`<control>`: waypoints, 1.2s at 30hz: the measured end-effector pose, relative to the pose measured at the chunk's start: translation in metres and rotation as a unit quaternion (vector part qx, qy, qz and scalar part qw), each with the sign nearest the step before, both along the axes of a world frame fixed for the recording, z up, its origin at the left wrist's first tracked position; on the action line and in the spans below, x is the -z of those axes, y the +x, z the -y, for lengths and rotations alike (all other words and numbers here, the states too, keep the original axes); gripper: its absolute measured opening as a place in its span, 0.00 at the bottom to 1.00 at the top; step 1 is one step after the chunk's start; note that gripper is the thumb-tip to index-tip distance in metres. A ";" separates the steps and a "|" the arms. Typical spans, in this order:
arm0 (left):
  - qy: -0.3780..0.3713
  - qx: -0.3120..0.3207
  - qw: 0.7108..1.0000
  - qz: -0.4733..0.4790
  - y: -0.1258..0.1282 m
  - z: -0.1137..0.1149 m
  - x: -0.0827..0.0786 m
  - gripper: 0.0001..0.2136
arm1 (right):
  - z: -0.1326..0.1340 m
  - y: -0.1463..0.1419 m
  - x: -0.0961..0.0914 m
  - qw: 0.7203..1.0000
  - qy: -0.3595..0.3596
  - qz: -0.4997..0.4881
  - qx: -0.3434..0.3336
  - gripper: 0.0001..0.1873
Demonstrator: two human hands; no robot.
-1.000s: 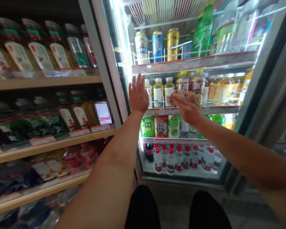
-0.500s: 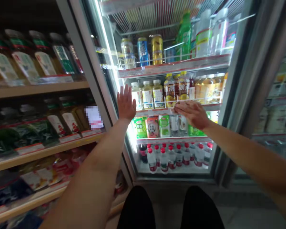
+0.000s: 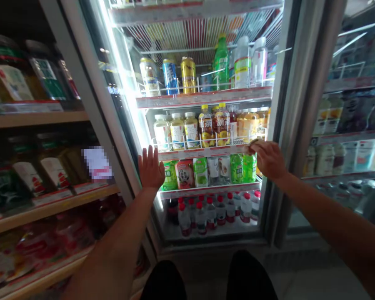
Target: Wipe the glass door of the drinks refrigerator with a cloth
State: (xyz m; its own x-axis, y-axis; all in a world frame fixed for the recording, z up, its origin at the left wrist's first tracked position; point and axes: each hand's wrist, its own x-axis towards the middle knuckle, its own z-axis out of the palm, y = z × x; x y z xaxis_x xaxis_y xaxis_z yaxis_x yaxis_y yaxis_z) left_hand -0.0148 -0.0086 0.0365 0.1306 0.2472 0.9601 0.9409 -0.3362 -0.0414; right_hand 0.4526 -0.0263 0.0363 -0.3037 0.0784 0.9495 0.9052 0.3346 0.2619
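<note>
My left hand (image 3: 151, 169) is raised with fingers spread, palm forward, by the left side of a lit drinks fridge (image 3: 200, 246). It holds nothing; whether it touches the glass I cannot tell. My right hand (image 3: 268, 157) is bent, fingertips together on a small pale wad (image 3: 247, 148) like a cloth or tissue, mostly hidden by the fingers. It is in front of the right end of the middle shelf's price rail (image 3: 203, 153). Behind that rail stand yellow-capped tea bottles (image 3: 222, 125). Below my right hand are green drink packs (image 3: 249, 166).
Wooden shelves (image 3: 37, 118) with juice bottles (image 3: 14, 79) stand close on the left. A metal door frame (image 3: 295, 125) separates this fridge from another stocked one on the right. Red-capped water bottles (image 3: 201, 218) fill the bottom shelf. My knees (image 3: 248, 277) are below.
My right hand has moved right along the rail, its fingers going from flat to more bent. My left hand stays spread by the left side. The view has shifted right.
</note>
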 end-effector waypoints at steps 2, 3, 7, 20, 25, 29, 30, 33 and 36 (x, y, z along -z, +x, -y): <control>0.005 0.003 1.000 0.000 0.000 -0.001 0.000 0.29 | 0.000 0.003 0.012 0.997 0.035 -0.067 0.023 0.18; 0.009 0.005 1.000 0.001 0.000 -0.001 0.000 0.29 | 0.002 0.003 0.024 0.995 0.043 -0.083 0.030 0.18; 0.039 0.008 0.999 -0.012 0.000 -0.004 0.001 0.28 | 0.013 -0.003 0.078 1.000 0.003 0.026 0.005 0.19; 0.039 -0.002 0.999 -0.023 0.001 -0.004 0.002 0.27 | 0.019 -0.082 0.086 0.996 -0.054 0.015 -0.071 0.25; 0.041 -0.001 0.999 -0.022 0.001 -0.004 0.003 0.27 | 0.012 -0.117 0.056 0.996 -0.015 -0.001 -0.093 0.24; 0.034 0.008 0.999 -0.019 0.001 -0.004 0.004 0.27 | 0.007 -0.148 0.049 0.996 0.007 -0.041 -0.082 0.24; 0.031 0.010 0.999 -0.018 0.002 -0.003 0.004 0.27 | 0.008 -0.156 0.055 0.996 0.000 -0.024 -0.084 0.23; 0.013 0.023 1.000 -0.012 0.001 -0.003 0.004 0.27 | 0.015 -0.177 0.071 0.991 -0.046 0.065 -0.106 0.22; 0.000 0.041 0.999 -0.004 0.001 -0.003 0.004 0.28 | 0.017 -0.192 0.063 0.987 -0.072 0.073 -0.121 0.23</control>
